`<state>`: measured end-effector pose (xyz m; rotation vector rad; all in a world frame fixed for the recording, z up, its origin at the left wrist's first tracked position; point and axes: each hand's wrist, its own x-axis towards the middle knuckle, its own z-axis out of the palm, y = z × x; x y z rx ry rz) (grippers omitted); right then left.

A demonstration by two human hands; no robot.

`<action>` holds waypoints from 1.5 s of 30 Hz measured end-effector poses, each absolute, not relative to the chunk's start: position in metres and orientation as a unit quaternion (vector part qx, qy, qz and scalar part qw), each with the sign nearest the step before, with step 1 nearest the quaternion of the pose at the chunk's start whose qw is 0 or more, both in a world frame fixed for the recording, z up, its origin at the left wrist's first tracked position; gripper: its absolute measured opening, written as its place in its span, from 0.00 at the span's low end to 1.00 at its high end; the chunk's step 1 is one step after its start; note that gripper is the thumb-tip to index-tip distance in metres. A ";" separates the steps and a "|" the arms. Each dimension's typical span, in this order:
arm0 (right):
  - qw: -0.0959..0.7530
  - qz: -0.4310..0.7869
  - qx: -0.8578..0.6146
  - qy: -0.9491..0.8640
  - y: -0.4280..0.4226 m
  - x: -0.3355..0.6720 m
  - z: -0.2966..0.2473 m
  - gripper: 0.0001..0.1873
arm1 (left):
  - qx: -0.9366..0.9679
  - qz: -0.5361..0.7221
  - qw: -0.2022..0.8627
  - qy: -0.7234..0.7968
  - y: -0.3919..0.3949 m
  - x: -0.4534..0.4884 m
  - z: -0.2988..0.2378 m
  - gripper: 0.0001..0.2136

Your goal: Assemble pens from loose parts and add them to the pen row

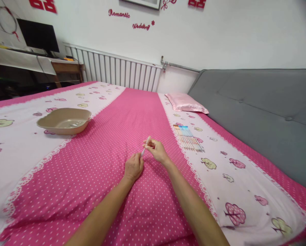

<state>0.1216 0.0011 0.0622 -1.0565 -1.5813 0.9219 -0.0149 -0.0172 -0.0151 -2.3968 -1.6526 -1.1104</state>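
Note:
Above the pink dotted strip of the bed, a slim whitish pen (143,151) slants between my two hands. My left hand (134,166) is closed around its lower end. The fingertips of my right hand (155,149) pinch the upper end, which points up and away from me. To the right of my hands, pens (191,144) lie side by side in two rows on the white strip; the far row has orange and blue ends. A beige plastic basin (63,130) sits at the left, with a few small pale items at its bottom that I cannot make out.
A pink pillow (185,103) lies at the far right, by the grey padded headboard (258,106). Against the back wall stands a white radiator (117,68) with a pipe. A black monitor (39,36) stands on a desk (22,62) at the far left.

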 end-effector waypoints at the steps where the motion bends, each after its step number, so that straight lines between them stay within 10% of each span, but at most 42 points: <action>1: 0.492 0.369 -0.444 -0.652 0.000 0.121 0.064 0.09 | -0.770 -0.357 0.012 -0.529 -0.017 -0.015 -0.015 0.12; 25: 0.481 0.219 -0.519 -0.672 -0.008 0.112 0.070 0.15 | -0.767 -0.396 0.007 -0.505 -0.015 -0.015 -0.021 0.13; 34: 0.476 0.419 -0.397 -0.663 -0.006 0.122 0.067 0.24 | -0.765 -0.397 0.002 -0.507 -0.014 -0.015 -0.020 0.12; 45: 0.489 0.337 -0.474 -0.650 -0.003 0.116 0.070 0.14 | -0.760 -0.400 0.010 -0.512 -0.015 -0.015 -0.020 0.13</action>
